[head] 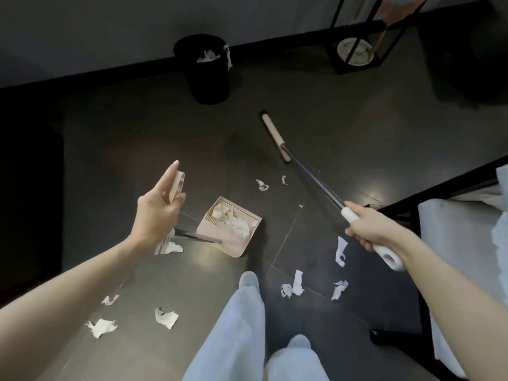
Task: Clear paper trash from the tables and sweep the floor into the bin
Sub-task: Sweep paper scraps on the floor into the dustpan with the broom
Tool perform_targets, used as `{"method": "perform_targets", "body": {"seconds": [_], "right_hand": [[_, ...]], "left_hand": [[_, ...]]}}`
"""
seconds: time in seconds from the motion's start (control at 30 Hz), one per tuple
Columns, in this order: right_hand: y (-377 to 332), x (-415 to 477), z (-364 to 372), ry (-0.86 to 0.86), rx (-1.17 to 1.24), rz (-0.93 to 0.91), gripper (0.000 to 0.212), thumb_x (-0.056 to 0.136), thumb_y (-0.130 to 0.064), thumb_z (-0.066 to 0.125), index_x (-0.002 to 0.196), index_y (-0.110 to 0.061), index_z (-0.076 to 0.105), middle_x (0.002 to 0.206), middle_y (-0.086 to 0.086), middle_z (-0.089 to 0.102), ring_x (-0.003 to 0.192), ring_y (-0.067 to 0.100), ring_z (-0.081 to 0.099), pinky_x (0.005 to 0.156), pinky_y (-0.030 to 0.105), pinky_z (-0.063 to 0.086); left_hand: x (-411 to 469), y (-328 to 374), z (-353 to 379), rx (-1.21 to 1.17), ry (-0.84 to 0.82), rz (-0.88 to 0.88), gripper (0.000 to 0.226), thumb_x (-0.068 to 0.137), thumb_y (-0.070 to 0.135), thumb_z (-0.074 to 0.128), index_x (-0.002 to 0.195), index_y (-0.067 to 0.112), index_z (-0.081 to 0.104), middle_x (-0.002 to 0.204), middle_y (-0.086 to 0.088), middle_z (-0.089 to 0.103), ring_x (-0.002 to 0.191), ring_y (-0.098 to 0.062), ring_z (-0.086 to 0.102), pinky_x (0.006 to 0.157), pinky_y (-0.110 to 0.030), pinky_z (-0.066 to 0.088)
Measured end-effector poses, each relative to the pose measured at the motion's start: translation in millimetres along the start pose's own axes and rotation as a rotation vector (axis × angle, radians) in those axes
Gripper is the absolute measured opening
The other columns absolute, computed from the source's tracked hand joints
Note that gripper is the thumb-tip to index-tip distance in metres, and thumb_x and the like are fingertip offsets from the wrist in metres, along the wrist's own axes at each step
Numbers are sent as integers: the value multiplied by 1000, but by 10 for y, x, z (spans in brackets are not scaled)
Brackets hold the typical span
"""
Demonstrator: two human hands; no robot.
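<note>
head view: right hand (376, 232) wraps the broom (316, 180) grip, shaft running ahead-left toward the bin (210, 78); left hand (156, 210) seemingly pinches the dustpan (217, 239) handle, fingers mostly straight; paper scraps (295, 283) lie nearer the feet, right-hand side.

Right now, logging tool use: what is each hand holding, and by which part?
Left hand holds the dustpan by the top of its handle; right hand grips the broom by its white end grip.

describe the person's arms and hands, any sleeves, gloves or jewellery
The left hand and right hand are ungloved, with no rings visible. Both arms are bare as far as the frame shows: no sleeves, watch or bracelet. Below are pale blue trousers.
</note>
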State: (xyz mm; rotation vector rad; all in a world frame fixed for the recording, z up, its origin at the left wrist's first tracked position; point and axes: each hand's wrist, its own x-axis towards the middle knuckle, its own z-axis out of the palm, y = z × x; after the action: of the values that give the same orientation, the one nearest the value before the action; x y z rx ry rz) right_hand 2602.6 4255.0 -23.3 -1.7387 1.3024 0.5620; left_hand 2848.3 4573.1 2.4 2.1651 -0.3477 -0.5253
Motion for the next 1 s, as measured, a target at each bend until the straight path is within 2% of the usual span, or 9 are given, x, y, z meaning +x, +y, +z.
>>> {"method": "perform_targets", "body": {"seconds": [0.17,0.23,0.3,0.43,0.67,0.77,0.83,0.93,1.0], "right_hand": [[-443,407,223,-126,-209,-22,71,86,-3,54,149,-14,23,61,6,49,52,19,44,48,24,44],[-450,438,360,-189,-306,-43,71,86,0,53,150,-7,21,73,2,44,55,13,38,33,13,38],[-345,347,508,-220,-429,-27,73,84,2,54,150,-6,21,92,4,48,58,12,38,40,15,40],[177,-41,700,-251,-657,15,87,81,4,45,154,-20,7,128,12,53,100,30,57,74,33,45],[1533,-1013,849,-341,-857,51,98,82,8,47,153,-30,-8,153,12,33,126,38,46,89,38,50],[2094,-1469,855,-376,-814,64,98,80,8,44,152,-36,-7,151,10,36,117,35,52,75,34,50],[2374,-1728,815,-403,-757,73,96,80,5,41,152,-40,-4,146,11,43,94,29,58,65,30,51],[2714,-2018,676,-436,-605,127,91,80,3,41,151,-45,8,93,12,63,51,18,50,45,23,43],[2935,-2139,538,-419,-393,159,90,81,7,43,149,-46,19,61,8,51,38,16,42,40,22,39]], "left_hand": [[-119,-77,27,-3,51,10,65,93,11,58,135,57,37,118,18,62,103,-1,51,85,-21,50],[-190,-85,25,14,58,25,66,93,10,59,134,58,37,122,20,59,102,8,49,87,-23,50],[-285,-92,30,40,63,35,64,93,10,58,137,52,38,127,19,54,95,16,56,88,-22,50],[-647,-96,79,70,80,39,65,94,11,58,139,51,36,121,13,60,66,1,55,74,-25,50],[-1689,-187,246,107,147,59,65,94,12,58,140,51,34,115,25,55,94,-9,61,95,-42,51],[-2112,-267,305,125,150,51,66,94,14,58,139,55,31,126,8,58,100,-29,65,93,-49,51],[-2349,-309,333,132,160,44,65,94,15,58,139,55,31,123,-1,62,96,-33,65,92,-49,52],[-2638,-353,382,127,157,26,64,93,17,58,138,54,32,117,-5,65,83,-26,63,91,-47,52],[-2814,-379,402,133,145,18,63,92,18,58,138,55,34,113,-4,66,78,-18,58,91,-42,52]]}}
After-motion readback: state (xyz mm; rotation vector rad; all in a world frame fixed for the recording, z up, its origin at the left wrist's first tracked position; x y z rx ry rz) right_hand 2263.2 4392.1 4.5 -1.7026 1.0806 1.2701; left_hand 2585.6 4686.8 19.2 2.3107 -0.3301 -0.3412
